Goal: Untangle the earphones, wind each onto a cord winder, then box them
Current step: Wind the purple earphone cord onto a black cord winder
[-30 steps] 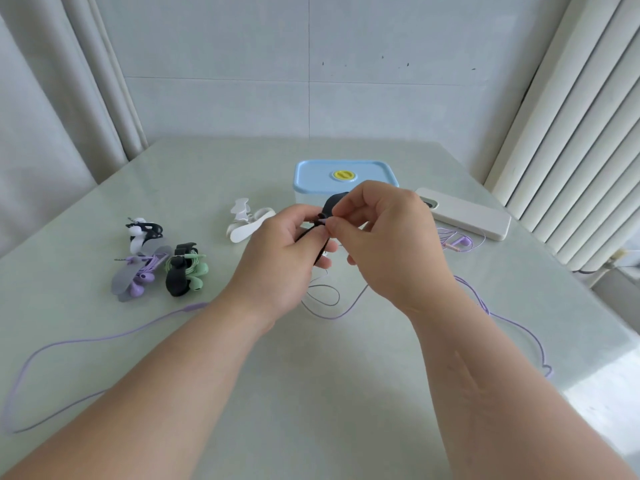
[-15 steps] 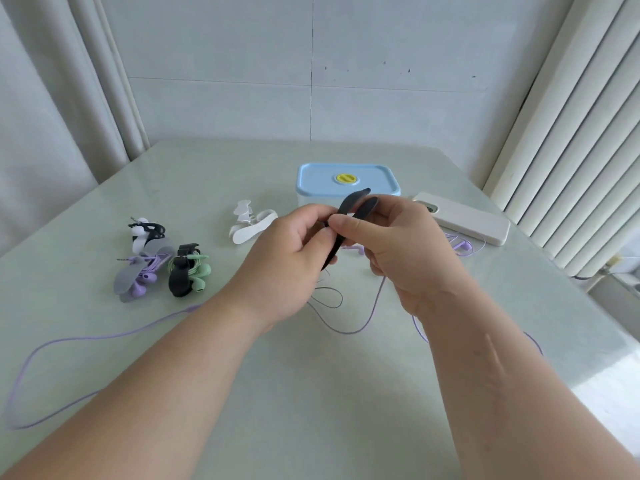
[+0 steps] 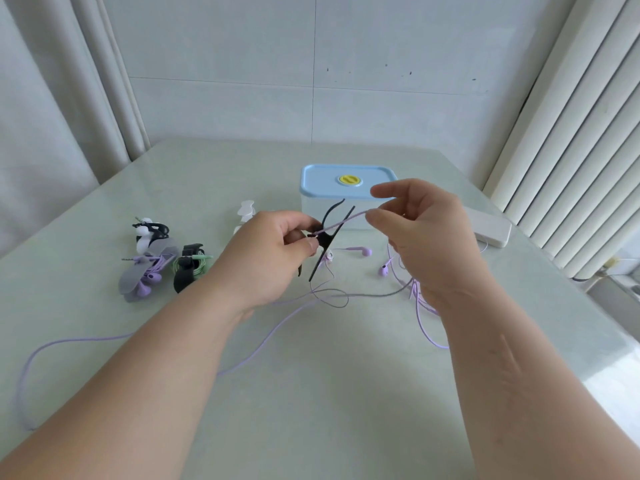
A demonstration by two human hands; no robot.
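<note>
Right now the purple earphone cord (image 3: 341,221) stretches in a short taut span above the counter (image 3: 311,393), from the waist of the black cord winder (image 3: 327,237) across to the right hand (image 3: 426,237). The rest of it trails down in loose loops and runs off toward the near left edge. Its two earbuds (image 3: 363,251) lie on the counter just beyond the winder.

The left hand (image 3: 273,254) pinches the winder at its narrow middle between thumb and forefinger, seemingly trapping the cord's start there. The right hand's fingers (image 3: 381,216) nip the cord between thumb and one fingertip, the others loosely spread.

The cord looks thin, limp and very light, so it will likely kink or slip unless kept under gentle tension. The winder seems soft and bendy, best held at the waist, leaving its wings free.

Behind stands the blue-lidded box (image 3: 346,178), closed. Three wound bundles (image 3: 149,271) sit together at the left, well apart from the hands
</note>
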